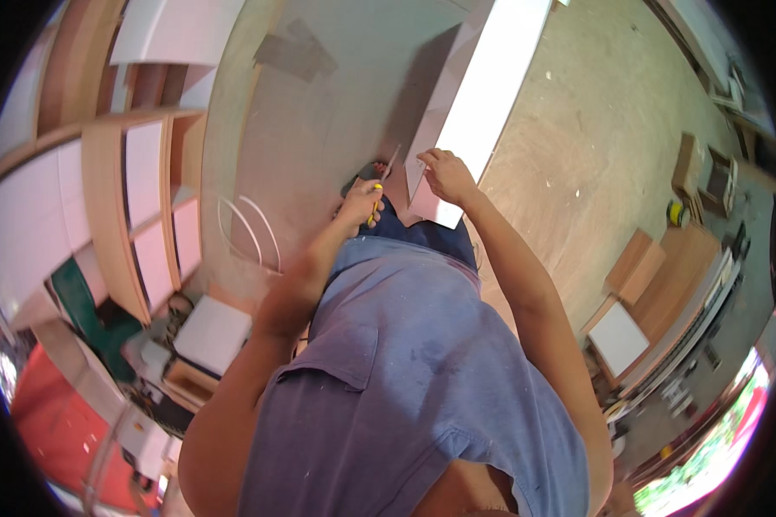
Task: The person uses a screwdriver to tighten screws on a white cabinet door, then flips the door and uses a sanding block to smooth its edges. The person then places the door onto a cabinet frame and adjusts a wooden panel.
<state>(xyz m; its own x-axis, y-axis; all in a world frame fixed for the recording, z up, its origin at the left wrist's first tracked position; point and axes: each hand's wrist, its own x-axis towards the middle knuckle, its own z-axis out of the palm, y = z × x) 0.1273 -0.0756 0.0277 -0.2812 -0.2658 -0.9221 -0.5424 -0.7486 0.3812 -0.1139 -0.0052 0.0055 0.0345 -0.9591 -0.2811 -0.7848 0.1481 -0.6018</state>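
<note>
My left hand [362, 207] is closed around the yellow-and-black handle of a tool [377, 186] with a long, narrow blade. Its blade points up and away, beside the near end of a long white board [491, 86]. The blade and board look apart. On that near end, my right hand [448, 177] grips the board, its fingers bent over the left edge. The board runs away from me toward the top of the view and has a side face along its left. Whether anything small sits under my right fingertips cannot be made out.
Wood-and-white cabinets [138, 189] line the left. Two curled white strips [263, 228] lie on the floor near them. At right are a stack of boards [677, 284], brown boxes [717, 183] and a yellow-and-black roll [675, 213]. A wide brown sheet [595, 129] lies beside the white board.
</note>
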